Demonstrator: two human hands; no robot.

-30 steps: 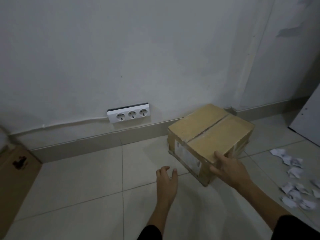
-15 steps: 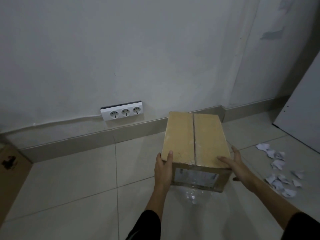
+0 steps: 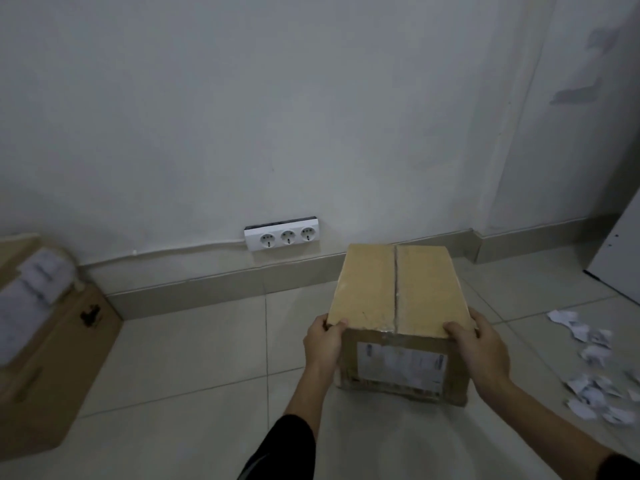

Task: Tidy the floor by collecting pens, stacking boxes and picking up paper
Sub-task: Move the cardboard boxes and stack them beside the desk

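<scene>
A taped brown cardboard box (image 3: 398, 289) with a white label on its near face is held just above the tiled floor, in front of me. My left hand (image 3: 323, 339) grips its near left corner and my right hand (image 3: 479, 344) grips its near right corner, thumbs on the top. A larger cardboard box (image 3: 48, 368) with white papers on top stands on the floor at the far left. Several crumpled scraps of white paper (image 3: 595, 368) lie scattered on the tiles at the right. No pens are in view.
A white wall with a triple socket strip (image 3: 281, 237) and its cable runs along the back, with a grey skirting board (image 3: 214, 285) below. A white panel (image 3: 620, 258) leans at the far right edge.
My left hand went from the floor onto the box. Both hands turned the box square to me and raised it off the tiles. The view has swung left, showing the larger box.
</scene>
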